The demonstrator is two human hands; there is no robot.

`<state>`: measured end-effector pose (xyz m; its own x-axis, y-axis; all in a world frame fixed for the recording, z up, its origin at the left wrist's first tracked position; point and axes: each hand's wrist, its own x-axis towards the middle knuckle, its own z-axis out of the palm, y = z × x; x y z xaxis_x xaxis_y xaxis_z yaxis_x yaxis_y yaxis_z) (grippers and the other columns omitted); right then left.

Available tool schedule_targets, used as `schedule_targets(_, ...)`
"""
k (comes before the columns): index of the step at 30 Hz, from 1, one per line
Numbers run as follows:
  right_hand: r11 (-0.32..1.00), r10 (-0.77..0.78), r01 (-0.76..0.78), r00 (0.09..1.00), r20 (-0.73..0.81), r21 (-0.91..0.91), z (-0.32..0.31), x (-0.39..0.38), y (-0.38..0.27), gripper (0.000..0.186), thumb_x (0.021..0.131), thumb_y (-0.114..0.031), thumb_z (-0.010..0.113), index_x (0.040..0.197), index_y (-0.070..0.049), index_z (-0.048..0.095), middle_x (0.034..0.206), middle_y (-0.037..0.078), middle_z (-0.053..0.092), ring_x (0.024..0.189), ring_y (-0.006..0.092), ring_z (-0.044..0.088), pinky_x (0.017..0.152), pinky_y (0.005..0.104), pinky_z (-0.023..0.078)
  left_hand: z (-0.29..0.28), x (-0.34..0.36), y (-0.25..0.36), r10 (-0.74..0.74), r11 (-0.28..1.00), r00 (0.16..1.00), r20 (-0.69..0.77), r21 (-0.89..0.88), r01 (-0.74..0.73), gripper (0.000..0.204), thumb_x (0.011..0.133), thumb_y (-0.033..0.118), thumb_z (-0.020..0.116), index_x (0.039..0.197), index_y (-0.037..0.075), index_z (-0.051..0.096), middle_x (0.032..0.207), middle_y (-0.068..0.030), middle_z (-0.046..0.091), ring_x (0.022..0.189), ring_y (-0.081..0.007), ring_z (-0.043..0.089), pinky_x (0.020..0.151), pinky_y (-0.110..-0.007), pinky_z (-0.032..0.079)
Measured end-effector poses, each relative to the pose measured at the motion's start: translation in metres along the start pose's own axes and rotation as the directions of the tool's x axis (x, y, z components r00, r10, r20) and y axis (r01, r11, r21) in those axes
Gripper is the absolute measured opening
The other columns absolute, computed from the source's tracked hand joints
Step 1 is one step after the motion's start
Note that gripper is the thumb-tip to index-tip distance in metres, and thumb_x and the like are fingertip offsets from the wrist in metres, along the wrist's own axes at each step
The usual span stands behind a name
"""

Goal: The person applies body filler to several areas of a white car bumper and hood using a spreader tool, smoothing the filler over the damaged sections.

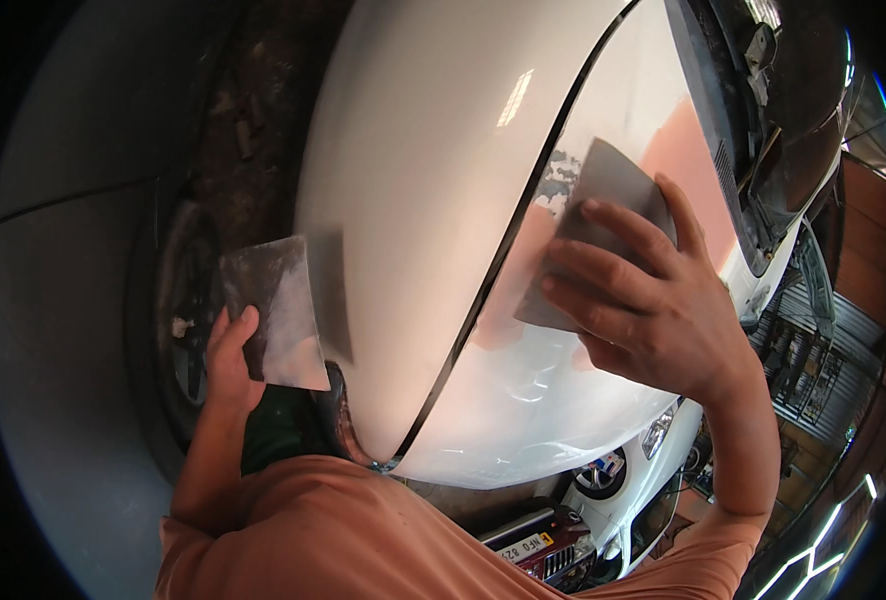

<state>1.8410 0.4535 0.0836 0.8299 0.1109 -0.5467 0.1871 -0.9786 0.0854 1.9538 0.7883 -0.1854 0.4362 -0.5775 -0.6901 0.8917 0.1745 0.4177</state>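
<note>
Two hands work beside a white car's bodywork. Left of centre, the left hand (pixel 231 358) pinches a smeared rectangular sheet (pixel 278 305) by its lower left edge. At centre, a dark panel seam (pixel 498 260) runs diagonally. Just right of it is a chipped grey spot (pixel 559 175). The right hand (pixel 658 315), fingers spread, presses a flexible grey sheet (pixel 618 180) to the panel; a pink filler-like patch (pixel 691 170) shows beyond, upper right. Flat contact, even fingertip pressure and care along the seam would likely help; I cannot tell whether the sheet is abrasive.
</note>
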Motion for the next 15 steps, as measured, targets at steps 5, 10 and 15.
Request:
schedule_targets(5,1.000,0.020,-0.020,0.999,0.032,-0.016,-0.018,-0.012,0.007,0.063,0.064,-0.021,0.084,0.122,-0.035,0.066,0.139,-0.008,0.053,0.140,0.0257,0.042,0.121,0.0661,0.023,0.005,0.000,0.002,-0.038,0.999,0.999,0.004,0.014,0.037,0.044,0.096,0.017,0.059,0.137,0.002,0.050,0.128,-0.0083,0.060,0.116,-0.0216,0.058,0.101,-0.037,0.046)
schedule_targets(10,0.999,-0.020,0.014,0.991,-0.129,-0.045,-0.022,0.013,0.027,0.065,0.063,-0.026,0.086,0.123,-0.036,0.066,0.141,-0.006,0.053,0.140,0.0266,0.043,0.122,0.0662,0.022,0.019,0.001,0.007,-0.010,1.000,0.999,0.047,0.018,0.009,0.043,0.098,0.019,0.057,0.137,0.003,0.051,0.127,-0.0083,0.061,0.113,-0.0209,0.061,0.099,-0.036,0.048)
schedule_targets(15,0.998,-0.060,0.057,0.990,-0.126,-0.024,-0.017,0.026,0.039,0.068,0.061,-0.025,0.086,0.126,-0.034,0.066,0.140,-0.006,0.053,0.142,0.0263,0.040,0.122,0.0662,0.019,0.009,0.002,0.005,0.006,1.000,0.999,0.040,0.017,-0.006,0.044,0.098,0.020,0.056,0.138,0.002,0.050,0.127,-0.0086,0.061,0.112,-0.0208,0.061,0.099,-0.036,0.048)
